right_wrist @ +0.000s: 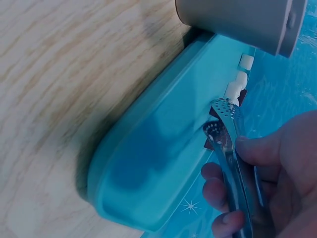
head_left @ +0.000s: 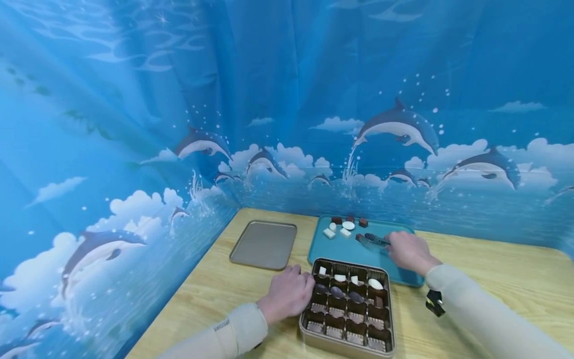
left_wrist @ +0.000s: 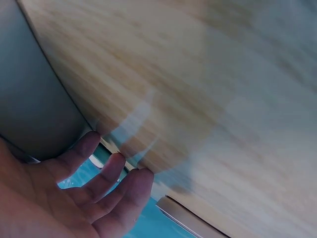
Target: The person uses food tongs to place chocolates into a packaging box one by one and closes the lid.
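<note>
My right hand (head_left: 409, 249) grips metal tongs (right_wrist: 237, 171) with perforated ends over a teal tray (head_left: 324, 249). In the head view the tong ends lie right beside a brown chocolate (head_left: 359, 237); in the right wrist view they stand apart from each other. My left hand (head_left: 289, 291) rests against the left side of a brown metal tin (head_left: 347, 347), its fingers loosely bent and palm empty in the left wrist view. The tin's divider has many cups. White pieces (head_left: 375, 284) fill the back row, with dark chocolates (head_left: 338, 292) in the row before it.
On the tray's far left lie several white pieces (head_left: 329, 233) and brown chocolates (head_left: 363, 222). A flat brown metal lid (head_left: 264, 244) lies on the wooden table (head_left: 215, 289), left of the tray. A blue dolphin curtain (head_left: 287, 99) hangs behind and along the left.
</note>
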{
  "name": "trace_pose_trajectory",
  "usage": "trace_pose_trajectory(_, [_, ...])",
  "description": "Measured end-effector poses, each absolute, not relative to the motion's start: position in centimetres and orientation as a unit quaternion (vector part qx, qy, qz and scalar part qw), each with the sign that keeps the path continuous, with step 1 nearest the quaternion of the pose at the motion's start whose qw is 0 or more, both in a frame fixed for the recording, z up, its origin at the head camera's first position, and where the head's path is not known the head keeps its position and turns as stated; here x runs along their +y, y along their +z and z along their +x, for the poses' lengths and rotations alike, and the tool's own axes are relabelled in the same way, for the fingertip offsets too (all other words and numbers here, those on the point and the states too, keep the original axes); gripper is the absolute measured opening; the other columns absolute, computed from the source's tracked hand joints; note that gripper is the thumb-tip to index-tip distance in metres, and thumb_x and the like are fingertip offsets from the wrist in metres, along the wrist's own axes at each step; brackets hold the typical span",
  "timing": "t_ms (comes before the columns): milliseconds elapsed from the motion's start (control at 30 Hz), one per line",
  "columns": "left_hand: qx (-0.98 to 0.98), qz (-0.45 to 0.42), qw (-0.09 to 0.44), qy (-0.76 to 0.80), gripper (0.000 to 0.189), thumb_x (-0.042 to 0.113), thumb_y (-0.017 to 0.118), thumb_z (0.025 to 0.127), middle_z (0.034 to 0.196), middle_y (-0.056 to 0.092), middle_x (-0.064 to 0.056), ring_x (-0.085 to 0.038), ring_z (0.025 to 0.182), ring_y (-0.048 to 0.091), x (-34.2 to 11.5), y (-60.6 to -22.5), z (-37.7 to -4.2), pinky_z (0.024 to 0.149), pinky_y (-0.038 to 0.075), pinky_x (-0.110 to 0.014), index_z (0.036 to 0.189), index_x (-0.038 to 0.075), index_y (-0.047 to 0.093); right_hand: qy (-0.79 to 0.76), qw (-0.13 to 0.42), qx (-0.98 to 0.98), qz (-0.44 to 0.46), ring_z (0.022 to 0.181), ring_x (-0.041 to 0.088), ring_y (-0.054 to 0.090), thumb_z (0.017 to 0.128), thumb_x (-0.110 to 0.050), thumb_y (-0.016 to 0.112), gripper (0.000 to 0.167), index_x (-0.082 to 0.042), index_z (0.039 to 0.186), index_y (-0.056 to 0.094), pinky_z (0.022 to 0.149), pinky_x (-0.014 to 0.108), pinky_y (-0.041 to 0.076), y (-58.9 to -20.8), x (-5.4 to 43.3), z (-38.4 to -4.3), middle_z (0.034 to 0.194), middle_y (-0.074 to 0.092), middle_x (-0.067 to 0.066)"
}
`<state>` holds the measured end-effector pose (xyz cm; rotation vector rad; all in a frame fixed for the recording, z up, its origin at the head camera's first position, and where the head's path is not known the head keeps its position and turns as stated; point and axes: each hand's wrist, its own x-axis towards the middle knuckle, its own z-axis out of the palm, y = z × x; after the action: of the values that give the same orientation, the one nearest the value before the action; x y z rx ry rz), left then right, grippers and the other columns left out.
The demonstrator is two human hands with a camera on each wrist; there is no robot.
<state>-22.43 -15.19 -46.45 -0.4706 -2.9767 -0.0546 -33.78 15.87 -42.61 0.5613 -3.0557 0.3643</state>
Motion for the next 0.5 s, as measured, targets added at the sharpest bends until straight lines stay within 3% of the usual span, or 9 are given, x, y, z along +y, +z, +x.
trace_pose_trajectory(267, [-0.982,-0.174,0.078,0.003,0.039,0.029,0.034,0.105,0.096,0.064,-0.009,-0.025,0.085,0.057,-15.4,-46.4,-22.3,0.055,0.054,-0.042,0.111,0.012,0.069,0.118,0.01,-0.975,0.186,0.057,0.016,0.055,0.098,-0.014,0.063,0.038,0.004,0.132,0.062,0.045,0.03,0.042,-42.3,14.4,-34.2,0.116,0.069,0.025])
trace_pose_trajectory(500, [-0.98,-0.178,0.085,0.005,0.038,0.03,0.035,0.105,0.094,0.064,-0.007,-0.024,0.083,0.057,-15.3,-46.6,-22.4,0.053,0.053,-0.04,0.108,0.013,0.069,0.118,0.004,-0.976,0.184,0.052,0.015,0.053,0.099,-0.016,0.063,0.037,0.002,0.131,0.063,0.045,0.03,0.04,-42.3,12.6,-35.2,0.102,0.073,0.017])
